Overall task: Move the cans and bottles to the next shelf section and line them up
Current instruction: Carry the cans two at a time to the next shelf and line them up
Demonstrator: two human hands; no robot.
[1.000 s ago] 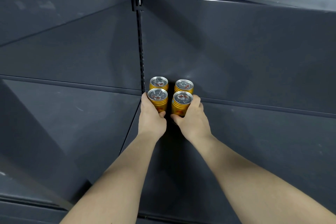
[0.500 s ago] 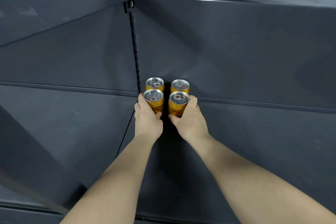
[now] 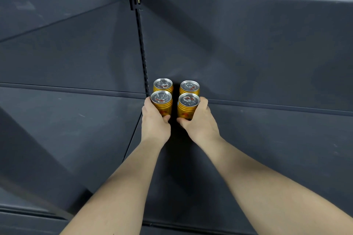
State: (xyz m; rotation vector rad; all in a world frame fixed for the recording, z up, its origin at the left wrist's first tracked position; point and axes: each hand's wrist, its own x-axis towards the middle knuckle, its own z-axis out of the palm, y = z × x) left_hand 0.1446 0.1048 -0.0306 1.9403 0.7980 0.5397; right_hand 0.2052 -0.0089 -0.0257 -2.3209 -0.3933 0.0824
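Head view showed your left grip (image 3: 155, 126) curled round the left front can (image 3: 162, 105), thumb low on its near face and fingers wrapped round the outer side. Your right grip (image 3: 200, 124) held the right front can (image 3: 188, 106) the same way, mirrored. Both cans stood upright just in front of the left back can (image 3: 163, 85) and right back can (image 3: 189, 87), seemingly touching them, with a dark gap between the two columns. The block of four sat at the back of the shelf (image 3: 267, 149), just right of the slotted upright (image 3: 142, 44) that divides the sections. I could not tell whether the front pair rested on the shelf or hung a little above it.

Judging by the intact pull tabs, these cans were sealed and likely full. That gave you something dense for its size and stiff, yet thin-walled enough to dent under a hard squeeze. The gold wall looked glossy and so probably slick; the ribs under the rim looked like the better purchase. You did well to hold at mid-wall rather than by the lid. With the columns that near, your thumbs had little room between them. A release outward and toward you seemed the safer way, lest a knuckle nudge a neighbour out of line.
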